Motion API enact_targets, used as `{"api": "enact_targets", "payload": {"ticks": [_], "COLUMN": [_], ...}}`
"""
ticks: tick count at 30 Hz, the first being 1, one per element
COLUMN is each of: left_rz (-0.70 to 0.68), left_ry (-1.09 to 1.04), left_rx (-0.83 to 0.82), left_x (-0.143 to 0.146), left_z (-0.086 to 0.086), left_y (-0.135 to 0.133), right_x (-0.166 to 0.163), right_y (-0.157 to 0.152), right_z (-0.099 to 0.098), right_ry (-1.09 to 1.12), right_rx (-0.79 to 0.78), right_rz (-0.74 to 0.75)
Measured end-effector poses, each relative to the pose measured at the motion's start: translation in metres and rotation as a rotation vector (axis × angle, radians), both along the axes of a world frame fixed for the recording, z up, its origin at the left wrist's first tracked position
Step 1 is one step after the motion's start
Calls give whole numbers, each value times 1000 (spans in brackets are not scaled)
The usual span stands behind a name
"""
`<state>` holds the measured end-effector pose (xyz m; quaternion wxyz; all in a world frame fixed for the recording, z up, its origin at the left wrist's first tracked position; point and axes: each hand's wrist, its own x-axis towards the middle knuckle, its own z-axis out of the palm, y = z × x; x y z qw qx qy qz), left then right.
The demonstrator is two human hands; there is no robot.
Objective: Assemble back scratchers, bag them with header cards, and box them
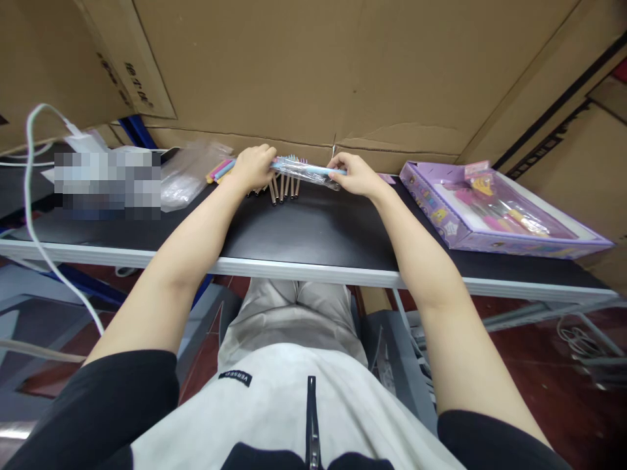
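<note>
My left hand (255, 168) is closed around one end of a slim light-blue stick in a clear plastic sleeve (301, 170). At the other end, my right hand (356, 173) pinches it between thumb and fingers. The stick is held roughly level above the dark tabletop. Just behind and below it lies a row of thin brown sticks (284, 188) with dark ends, partly hidden by the sleeve. Pink, blue and yellow sticks (221, 170) lie beside my left hand. What these sticks are is too small to tell.
Clear plastic bags (189, 176) lie on the left of the black table (313, 232). A purple box (509, 245) with packaged items stands at the right. Cardboard (313, 72) walls the back. A white cable (30, 196) hangs over the left edge.
</note>
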<state>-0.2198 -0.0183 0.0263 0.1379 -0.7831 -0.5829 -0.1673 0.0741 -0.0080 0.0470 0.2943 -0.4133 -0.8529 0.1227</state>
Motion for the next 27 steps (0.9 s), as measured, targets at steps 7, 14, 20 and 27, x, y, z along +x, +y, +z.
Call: {"api": "enact_targets", "payload": {"ticks": [7, 14, 20, 27], "left_rz": [-15, -31, -54, -84], "left_ry": [26, 41, 69, 63], "left_rx": [14, 55, 58, 99], "left_x": [-2, 0, 8, 11], "left_z": [-5, -13, -15, -18], "left_y": [6, 12, 14, 16], "right_x": [-2, -11, -19, -15], "right_y": [3, -2, -3, -6], "right_z": [-7, -11, -18, -8], "right_ry": [-10, 3, 5, 55], "right_rx": [28, 29, 24, -26], "right_rz": [-20, -3, -15, -61]}}
